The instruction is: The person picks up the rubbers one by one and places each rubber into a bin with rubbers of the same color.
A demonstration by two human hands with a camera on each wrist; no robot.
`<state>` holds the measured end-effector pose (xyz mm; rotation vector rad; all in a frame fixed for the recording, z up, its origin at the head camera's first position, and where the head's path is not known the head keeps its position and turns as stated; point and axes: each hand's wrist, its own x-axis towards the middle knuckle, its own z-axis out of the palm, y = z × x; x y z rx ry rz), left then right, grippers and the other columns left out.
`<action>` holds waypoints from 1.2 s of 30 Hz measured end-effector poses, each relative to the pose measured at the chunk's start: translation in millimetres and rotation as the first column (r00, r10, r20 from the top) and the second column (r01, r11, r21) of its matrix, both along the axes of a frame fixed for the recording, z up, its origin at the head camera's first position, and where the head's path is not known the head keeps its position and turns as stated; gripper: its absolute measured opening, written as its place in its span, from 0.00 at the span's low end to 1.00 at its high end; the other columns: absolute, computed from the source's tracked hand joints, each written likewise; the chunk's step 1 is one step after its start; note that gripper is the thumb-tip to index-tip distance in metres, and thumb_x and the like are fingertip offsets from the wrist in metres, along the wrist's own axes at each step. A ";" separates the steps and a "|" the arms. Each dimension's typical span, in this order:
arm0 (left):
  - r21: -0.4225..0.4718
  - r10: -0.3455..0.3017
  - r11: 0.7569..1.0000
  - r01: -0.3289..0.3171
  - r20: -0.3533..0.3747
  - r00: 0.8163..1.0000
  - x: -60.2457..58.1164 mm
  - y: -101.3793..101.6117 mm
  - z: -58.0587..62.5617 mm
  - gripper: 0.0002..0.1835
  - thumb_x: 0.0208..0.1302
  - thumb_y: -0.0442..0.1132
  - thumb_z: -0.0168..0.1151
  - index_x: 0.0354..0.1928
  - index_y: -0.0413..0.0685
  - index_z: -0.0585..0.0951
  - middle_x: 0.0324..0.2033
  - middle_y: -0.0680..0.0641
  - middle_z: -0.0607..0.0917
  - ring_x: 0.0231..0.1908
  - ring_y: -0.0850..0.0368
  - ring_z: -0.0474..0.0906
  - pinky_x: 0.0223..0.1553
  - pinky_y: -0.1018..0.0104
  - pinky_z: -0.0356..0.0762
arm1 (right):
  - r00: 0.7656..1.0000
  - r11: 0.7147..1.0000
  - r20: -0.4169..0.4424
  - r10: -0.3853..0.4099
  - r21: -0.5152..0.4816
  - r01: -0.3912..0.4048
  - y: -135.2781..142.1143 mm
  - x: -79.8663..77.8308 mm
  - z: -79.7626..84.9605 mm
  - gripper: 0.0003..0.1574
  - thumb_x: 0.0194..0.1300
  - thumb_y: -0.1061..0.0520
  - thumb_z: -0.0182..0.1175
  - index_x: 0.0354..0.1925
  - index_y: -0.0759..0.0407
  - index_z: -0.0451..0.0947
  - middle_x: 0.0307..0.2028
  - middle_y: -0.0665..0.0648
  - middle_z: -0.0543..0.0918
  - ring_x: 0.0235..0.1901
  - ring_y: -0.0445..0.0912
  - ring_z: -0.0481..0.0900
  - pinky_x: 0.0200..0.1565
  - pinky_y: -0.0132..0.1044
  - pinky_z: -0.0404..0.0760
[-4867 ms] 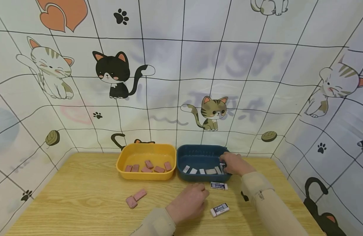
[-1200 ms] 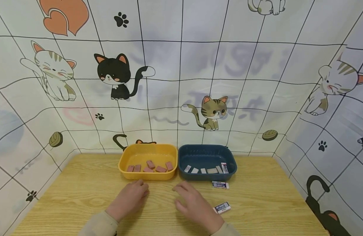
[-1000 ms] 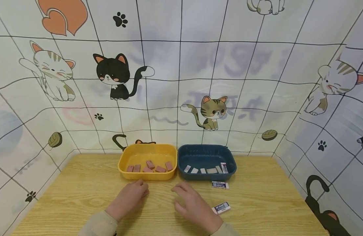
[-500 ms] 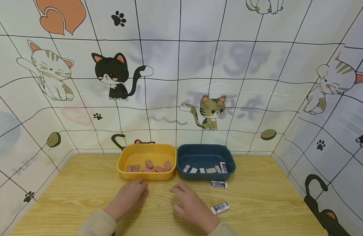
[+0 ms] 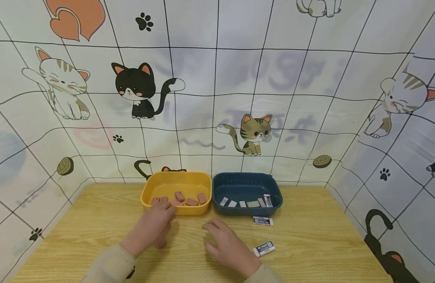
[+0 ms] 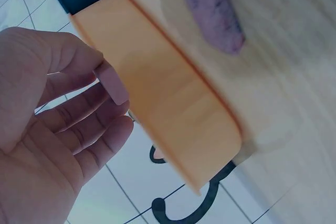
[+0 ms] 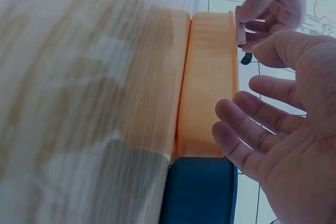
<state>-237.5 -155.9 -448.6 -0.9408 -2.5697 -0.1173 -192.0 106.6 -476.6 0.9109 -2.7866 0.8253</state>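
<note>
My left hand (image 5: 151, 226) pinches a small pink eraser (image 6: 112, 83) between thumb and fingertips. It is at the front rim of the yellow bin (image 5: 178, 211), where several pink erasers (image 5: 179, 196) lie. In the left wrist view another pink eraser (image 6: 212, 11) rests on the table. My right hand (image 5: 228, 247), fingers loosely bent and holding nothing, hovers in front of the blue bin (image 5: 245, 211). In that bin are several white erasers (image 5: 253, 204). Beside the right hand lies a sleeved white eraser (image 5: 264, 249).
The two bins stand side by side at the back of the wooden table (image 5: 309, 236). A second sleeved white eraser (image 5: 263, 221) lies just in front of the blue bin. Cat-printed sheeting (image 5: 196, 78) encloses the back and sides.
My left hand has lifted from the table to the yellow bin's front rim. My right hand, in the blue bin about five seconds ago, has barely moved over the last second.
</note>
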 end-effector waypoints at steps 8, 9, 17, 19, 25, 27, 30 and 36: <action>0.030 -0.007 1.000 0.007 0.007 1.000 -9.1 -3.0 15.1 0.13 0.50 0.23 0.70 0.33 0.46 0.80 0.27 0.53 0.76 0.28 0.59 0.72 0.34 0.62 0.78 | 0.999 1.000 -0.047 0.020 -0.007 -0.020 0.7 -0.6 0.8 0.21 0.70 0.58 0.62 0.60 0.57 0.79 0.55 0.50 0.79 0.53 0.41 0.79 0.59 0.40 0.80; 0.025 -0.009 1.000 0.009 -0.001 1.000 -10.5 -3.7 17.0 0.13 0.50 0.22 0.70 0.34 0.45 0.80 0.27 0.53 0.76 0.28 0.58 0.72 0.32 0.62 0.77 | 0.998 1.000 -0.065 0.025 -0.008 -0.025 0.5 -0.6 1.0 0.21 0.70 0.58 0.62 0.60 0.58 0.79 0.55 0.50 0.79 0.53 0.41 0.79 0.59 0.40 0.80; 0.011 0.003 1.000 -0.003 -0.025 1.000 -28.1 -7.5 26.9 0.11 0.52 0.22 0.69 0.34 0.43 0.82 0.26 0.51 0.75 0.28 0.57 0.71 0.31 0.62 0.78 | 0.993 0.999 -0.117 0.035 -0.014 -0.037 -1.6 -2.2 9.2 0.21 0.69 0.59 0.63 0.59 0.56 0.80 0.55 0.51 0.80 0.54 0.42 0.79 0.60 0.40 0.80; 0.011 0.005 1.000 -0.005 -0.023 1.000 -33.2 -8.6 27.7 0.11 0.52 0.22 0.71 0.33 0.44 0.82 0.26 0.52 0.76 0.28 0.57 0.73 0.31 0.62 0.79 | 0.994 0.999 -0.102 0.033 -0.014 -0.034 -2.2 -2.8 11.3 0.21 0.69 0.58 0.62 0.60 0.55 0.80 0.55 0.50 0.80 0.55 0.42 0.78 0.60 0.40 0.80; -0.017 0.004 1.000 -0.004 0.014 1.000 -49.8 -12.8 28.6 0.15 0.48 0.20 0.71 0.31 0.46 0.80 0.26 0.53 0.77 0.27 0.58 0.74 0.30 0.63 0.78 | 0.994 0.999 -0.104 0.044 -0.007 -0.045 -3.4 -3.0 12.0 0.20 0.70 0.58 0.63 0.59 0.56 0.80 0.54 0.51 0.80 0.54 0.42 0.78 0.59 0.39 0.80; -0.017 0.006 1.000 -0.005 0.038 0.999 -56.1 -13.3 28.6 0.15 0.49 0.21 0.71 0.30 0.47 0.79 0.26 0.53 0.76 0.26 0.58 0.74 0.30 0.64 0.77 | 0.992 0.999 -0.115 0.051 -0.005 -0.052 -4.0 -3.1 11.1 0.20 0.70 0.58 0.63 0.59 0.56 0.80 0.54 0.51 0.80 0.53 0.41 0.78 0.59 0.38 0.80; -0.003 0.006 1.000 -0.006 0.067 0.998 -64.1 -13.1 28.7 0.14 0.51 0.22 0.71 0.29 0.47 0.78 0.25 0.52 0.76 0.25 0.59 0.73 0.29 0.64 0.76 | 0.991 0.998 -0.123 0.057 -0.002 -0.057 -4.9 -3.7 10.0 0.20 0.70 0.58 0.63 0.59 0.56 0.80 0.53 0.51 0.79 0.52 0.41 0.78 0.58 0.37 0.80; -0.002 0.018 1.000 -0.018 0.118 0.993 -75.3 -12.9 27.9 0.15 0.48 0.22 0.72 0.27 0.47 0.77 0.24 0.54 0.75 0.24 0.60 0.70 0.28 0.64 0.74 | 0.984 0.998 -0.164 0.065 0.002 -0.065 -6.4 -5.0 9.2 0.20 0.69 0.58 0.64 0.58 0.57 0.80 0.52 0.50 0.79 0.51 0.40 0.77 0.58 0.36 0.80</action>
